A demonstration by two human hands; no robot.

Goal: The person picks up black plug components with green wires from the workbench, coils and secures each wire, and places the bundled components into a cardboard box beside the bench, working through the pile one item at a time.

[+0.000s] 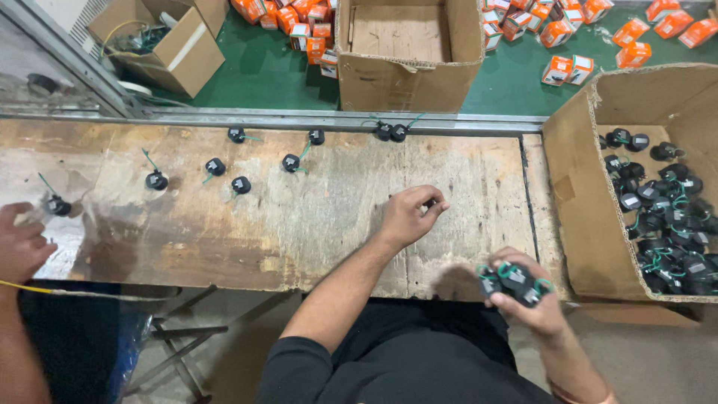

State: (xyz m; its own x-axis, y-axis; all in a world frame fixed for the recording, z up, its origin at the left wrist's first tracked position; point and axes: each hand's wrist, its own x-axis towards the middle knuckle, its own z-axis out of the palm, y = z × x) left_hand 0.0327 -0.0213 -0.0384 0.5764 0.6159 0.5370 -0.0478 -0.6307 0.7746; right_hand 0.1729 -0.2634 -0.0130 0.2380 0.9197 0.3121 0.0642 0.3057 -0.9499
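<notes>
Laying out little black parts on the workbench

Right hand grips a bunch of black parts at the bench's near edge; left hand pinches one mid-bench. Several laid out, box still loaded.

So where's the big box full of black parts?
The box sits at the right end of the wooden bench in the head view, just beyond the right hand, which holds a bunch of black parts.
</notes>
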